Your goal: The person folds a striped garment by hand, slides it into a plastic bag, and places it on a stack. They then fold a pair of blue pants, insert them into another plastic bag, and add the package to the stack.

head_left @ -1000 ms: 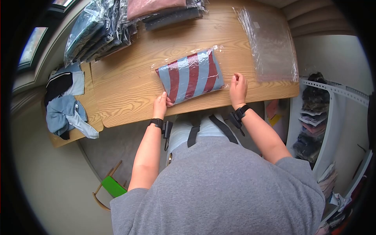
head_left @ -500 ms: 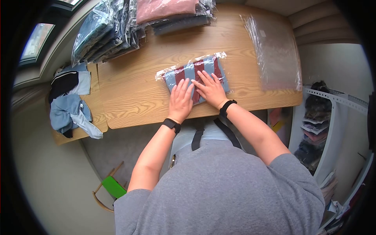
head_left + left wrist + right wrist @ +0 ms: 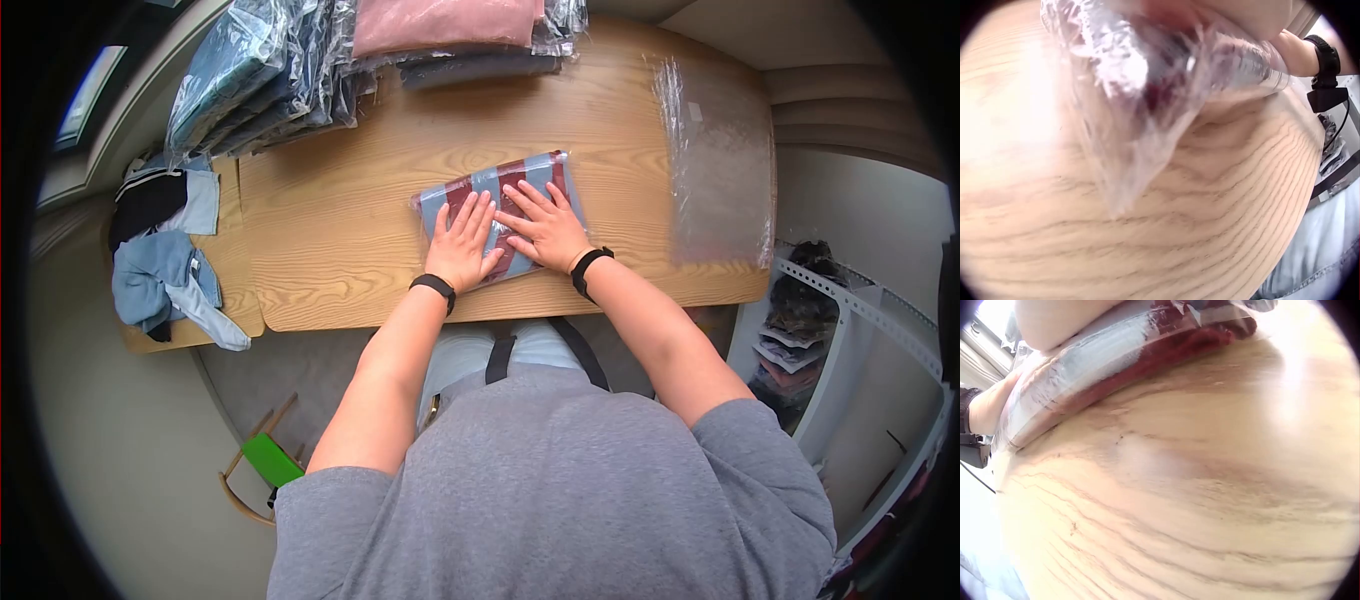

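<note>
There is passage between the striped parcel (image 3: 512, 173) and plastic sleeves (image 3: 725, 170). Bagged garments (image 3: 240, 85) block the far left, height unclear.

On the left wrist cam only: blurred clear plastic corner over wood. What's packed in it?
Observer: The head view shows a folded cloth with dark red and light blue stripes.
Operator: Where are the fingers? My view doesn't show them.
Observer: The left hand and right hand both rest on top of the pack, backs up, fingers extended.
Operator: Anything else on the table, over on the person's right?
Observer: Yes, in the head view, flat clear plastic lies at that end, apart from the right hand.
</note>
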### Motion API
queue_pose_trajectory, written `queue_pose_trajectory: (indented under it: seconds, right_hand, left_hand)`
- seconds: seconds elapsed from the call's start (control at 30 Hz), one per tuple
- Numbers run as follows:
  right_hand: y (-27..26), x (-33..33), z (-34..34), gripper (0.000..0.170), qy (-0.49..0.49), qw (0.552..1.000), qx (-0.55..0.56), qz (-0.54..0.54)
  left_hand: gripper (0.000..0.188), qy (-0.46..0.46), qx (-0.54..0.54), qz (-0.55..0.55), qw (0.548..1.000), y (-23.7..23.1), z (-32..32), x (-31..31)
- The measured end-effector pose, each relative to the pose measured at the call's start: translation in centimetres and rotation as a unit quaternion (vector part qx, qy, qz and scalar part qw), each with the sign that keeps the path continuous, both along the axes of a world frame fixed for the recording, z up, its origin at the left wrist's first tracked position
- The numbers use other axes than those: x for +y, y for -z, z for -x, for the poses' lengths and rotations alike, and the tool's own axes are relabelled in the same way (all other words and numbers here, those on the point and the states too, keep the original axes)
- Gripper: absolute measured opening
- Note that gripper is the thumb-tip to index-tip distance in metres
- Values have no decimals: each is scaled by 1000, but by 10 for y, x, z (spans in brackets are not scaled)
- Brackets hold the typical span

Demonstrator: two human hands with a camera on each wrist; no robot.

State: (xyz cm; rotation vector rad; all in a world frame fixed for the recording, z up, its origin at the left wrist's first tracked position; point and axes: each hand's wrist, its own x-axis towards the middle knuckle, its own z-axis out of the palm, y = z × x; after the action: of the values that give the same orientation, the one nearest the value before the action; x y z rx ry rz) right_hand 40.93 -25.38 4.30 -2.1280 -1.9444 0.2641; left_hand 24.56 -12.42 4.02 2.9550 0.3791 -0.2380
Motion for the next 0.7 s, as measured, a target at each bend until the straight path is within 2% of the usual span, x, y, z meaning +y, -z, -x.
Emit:
queue_pose_trajectory:
  seconds: [0.17,0.6,0.7]
  right_hand:
    - [6,2,-2,46,0,999,32,3]
    - [8,4,-3,48,-6,1000,23,18]
    - [-2,2,-6,50,-17,999,26,25]
  left_hand:
    - [74,0,18,12,1000,4,-2,2]
    - [77,2,-28,29,999,12,1,4]
    - [76,-1,-44,27,999,1,0,9]
